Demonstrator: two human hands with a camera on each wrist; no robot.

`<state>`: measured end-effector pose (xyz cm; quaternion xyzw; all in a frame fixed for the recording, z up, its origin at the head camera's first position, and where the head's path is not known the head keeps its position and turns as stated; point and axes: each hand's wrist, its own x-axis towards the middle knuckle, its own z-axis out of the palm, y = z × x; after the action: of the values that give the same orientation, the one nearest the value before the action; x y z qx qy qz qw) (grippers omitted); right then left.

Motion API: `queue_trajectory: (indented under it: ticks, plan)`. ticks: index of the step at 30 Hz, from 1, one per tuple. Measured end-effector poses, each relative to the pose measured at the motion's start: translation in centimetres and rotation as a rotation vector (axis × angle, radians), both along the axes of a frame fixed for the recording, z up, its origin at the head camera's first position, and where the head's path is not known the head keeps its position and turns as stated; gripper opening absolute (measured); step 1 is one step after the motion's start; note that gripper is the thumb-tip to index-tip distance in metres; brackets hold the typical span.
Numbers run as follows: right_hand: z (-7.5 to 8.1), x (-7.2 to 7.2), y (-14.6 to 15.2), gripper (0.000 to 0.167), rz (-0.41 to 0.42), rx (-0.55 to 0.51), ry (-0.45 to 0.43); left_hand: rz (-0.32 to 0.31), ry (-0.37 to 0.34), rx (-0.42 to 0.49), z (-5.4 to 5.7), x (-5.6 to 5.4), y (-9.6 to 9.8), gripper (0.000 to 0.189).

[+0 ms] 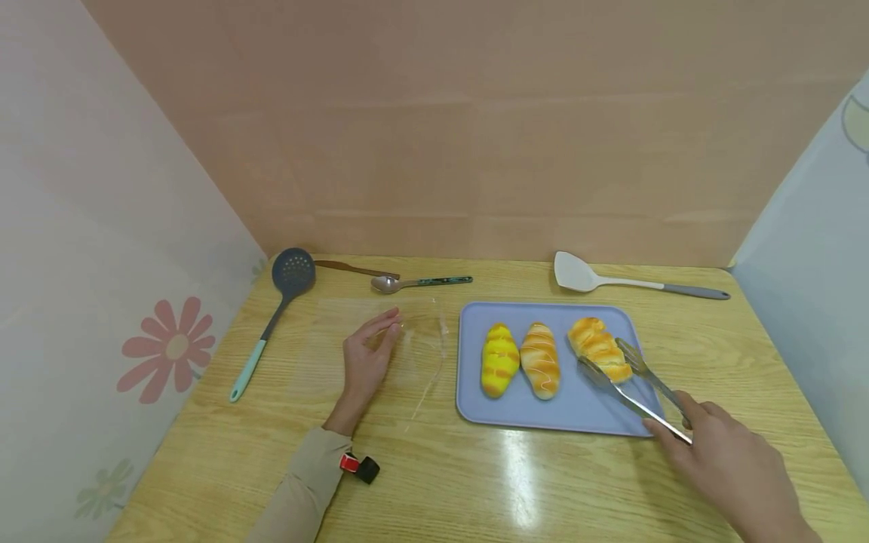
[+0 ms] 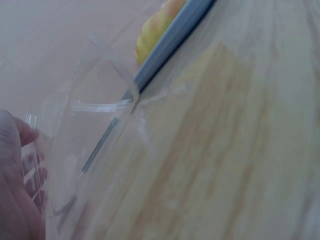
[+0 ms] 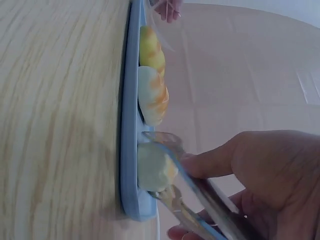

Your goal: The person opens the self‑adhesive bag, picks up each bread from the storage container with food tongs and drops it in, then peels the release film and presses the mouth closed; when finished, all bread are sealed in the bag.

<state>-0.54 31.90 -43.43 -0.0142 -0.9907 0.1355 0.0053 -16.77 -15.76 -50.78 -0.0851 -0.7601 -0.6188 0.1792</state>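
My left hand (image 1: 364, 368) pinches a clear plastic bag (image 2: 102, 106) near its opening, left of the tray; the bag is hard to make out in the head view. In my right hand (image 1: 736, 461) is a pair of metal tongs (image 1: 638, 405). The tongs' tips stand on either side of a golden-brown bread roll (image 1: 597, 341) at the right of a lavender-blue tray (image 1: 570, 413). Whether the roll is lifted, I cannot tell. A yellow bread roll (image 1: 500, 362) and a cream-and-brown bread roll (image 1: 541, 363) lie side by side on the tray.
Behind the tray lies a white spatula (image 1: 575, 273) with a grey-ended handle. A spoon (image 1: 388, 284) and a brown knife (image 1: 356, 268) lie along the back. The dark skimmer (image 1: 294, 271) is at far left. Walls enclose the back and both sides.
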Motion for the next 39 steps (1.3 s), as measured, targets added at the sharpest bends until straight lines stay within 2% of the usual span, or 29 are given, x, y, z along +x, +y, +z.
queue_trajectory:
  ticks: [6,10,14,23,29,36,39]
  plan:
    - [-0.6,0.4,-0.4,0.057,0.025,0.015,0.119,0.000,0.002,-0.004,0.0,0.0,-0.1,0.022]
    - [-0.7,0.6,-0.3,0.057,0.033,0.014,0.169,-0.002,-0.001,-0.012,0.0,0.0,0.0,0.022]
    - [-0.5,0.5,0.0,0.060,0.016,-0.002,0.168,-0.004,-0.001,-0.017,0.0,0.0,0.0,0.021]
    - [0.5,0.0,-0.2,0.056,0.023,0.007,0.250,0.000,0.001,-0.022,0.0,-0.1,-0.1,0.021]
    - [1.3,-0.5,-1.0,0.057,0.056,0.000,0.272,-0.005,-0.001,-0.018,0.1,-0.1,0.0,0.019]
    - [2.0,-1.3,-2.5,0.056,0.113,0.022,0.239,0.003,-0.007,-0.024,0.3,0.0,0.1,0.017]
    - [2.2,-1.7,-3.3,0.055,0.149,0.023,0.266,0.003,-0.005,-0.020,0.5,0.1,0.2,0.016]
